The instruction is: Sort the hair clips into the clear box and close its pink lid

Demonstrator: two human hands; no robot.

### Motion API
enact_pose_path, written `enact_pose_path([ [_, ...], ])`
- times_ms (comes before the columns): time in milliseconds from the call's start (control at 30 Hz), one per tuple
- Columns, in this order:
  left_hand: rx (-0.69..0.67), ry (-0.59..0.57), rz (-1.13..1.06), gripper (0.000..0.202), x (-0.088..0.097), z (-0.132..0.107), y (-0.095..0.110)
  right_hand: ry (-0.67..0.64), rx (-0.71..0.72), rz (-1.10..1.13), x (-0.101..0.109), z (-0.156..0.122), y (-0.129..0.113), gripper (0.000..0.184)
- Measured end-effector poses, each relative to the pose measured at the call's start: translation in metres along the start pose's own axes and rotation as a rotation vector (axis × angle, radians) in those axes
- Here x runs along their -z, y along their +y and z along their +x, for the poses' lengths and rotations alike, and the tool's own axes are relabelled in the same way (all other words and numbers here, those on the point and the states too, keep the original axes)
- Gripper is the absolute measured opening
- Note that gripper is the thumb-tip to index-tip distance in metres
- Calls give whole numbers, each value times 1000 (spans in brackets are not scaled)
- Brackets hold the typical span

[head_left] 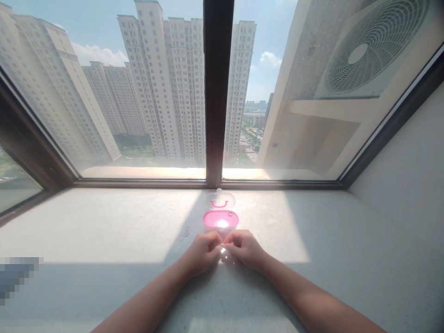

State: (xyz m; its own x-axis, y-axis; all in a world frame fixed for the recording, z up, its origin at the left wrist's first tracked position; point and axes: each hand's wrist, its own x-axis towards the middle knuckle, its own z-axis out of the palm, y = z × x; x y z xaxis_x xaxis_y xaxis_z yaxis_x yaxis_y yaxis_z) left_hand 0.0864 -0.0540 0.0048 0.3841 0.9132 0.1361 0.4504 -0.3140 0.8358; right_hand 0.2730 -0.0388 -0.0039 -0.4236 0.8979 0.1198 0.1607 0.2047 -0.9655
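Note:
My left hand (205, 251) and my right hand (243, 248) meet over the sill, fingertips pinched close together. Between them shows a tiny pale piece (222, 246), too small to name. Just beyond my fingers stands a pink oval box (208, 222) without its cover on, its inside bright with glare. Behind it lies a clear lid (208, 200) with a pink handle (219, 205). To the left of the box, several thin ring-like loops (185, 233) lie on the sill.
The wide white sill (104, 222) carries bands of sun and shadow. Dark window frames (218, 92) bound it at the back, with a white wall (405, 175) at the right. A pixelated patch (15, 277) covers something at the lower left.

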Motion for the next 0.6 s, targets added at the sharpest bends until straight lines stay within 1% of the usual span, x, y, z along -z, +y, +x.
enact_pose_path([
  [267, 4, -24, 5, 17, 1, 1, 3, 17, -12, 4, -2, -2, 2, 24],
  [600, 1, -9, -6, 18, 1, -1, 9, 41, 21, -95, -2, -3, 0, 23],
])
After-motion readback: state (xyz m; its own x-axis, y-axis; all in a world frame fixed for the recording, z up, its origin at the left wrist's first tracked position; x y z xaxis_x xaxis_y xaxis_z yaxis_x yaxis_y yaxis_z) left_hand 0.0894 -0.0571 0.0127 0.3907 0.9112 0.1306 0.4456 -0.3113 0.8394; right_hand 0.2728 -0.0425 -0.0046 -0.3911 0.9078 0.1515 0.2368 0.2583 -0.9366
